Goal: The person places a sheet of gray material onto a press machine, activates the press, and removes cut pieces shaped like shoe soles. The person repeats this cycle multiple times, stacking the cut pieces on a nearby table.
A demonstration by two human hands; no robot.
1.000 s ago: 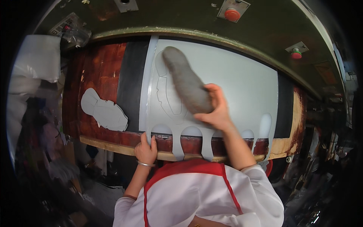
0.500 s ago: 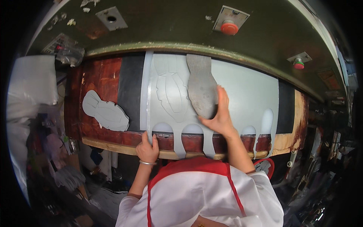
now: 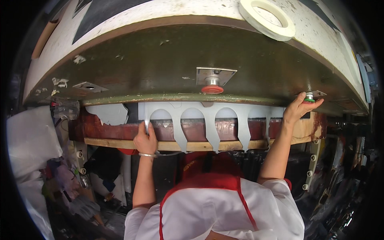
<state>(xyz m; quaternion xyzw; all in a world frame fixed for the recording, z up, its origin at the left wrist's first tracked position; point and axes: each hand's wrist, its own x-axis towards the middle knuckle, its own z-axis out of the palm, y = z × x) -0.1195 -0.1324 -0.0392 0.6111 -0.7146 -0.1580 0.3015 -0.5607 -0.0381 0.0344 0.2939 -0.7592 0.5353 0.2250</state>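
My left hand [image 3: 146,138] is closed on the left edge of a light grey sheet [image 3: 179,127], at the front of the red-brown bench. Rounded cut-outs leave narrow strips of the sheet hanging over the bench's front edge. At the right, my right hand [image 3: 297,109] is raised to a green push button [image 3: 309,99] under the green machine head. Its thumb and fingers are spread around the button, touching it. A small part of the grey metal cutting die [image 3: 207,104] shows on the sheet; the machine head hides the rest.
Overhead, the green machine head [image 3: 152,60] spans the bench and carries a red push button [image 3: 212,88]. A roll of tape [image 3: 267,20] lies on top. Cut grey pieces [image 3: 108,113] lie at the bench's left. A wooden strip [image 3: 116,143] edges the front.
My right hand has left the metal die and moved up and right to the green button. My left hand stays on the sheet's edge. The view has tilted up, showing more machine head.
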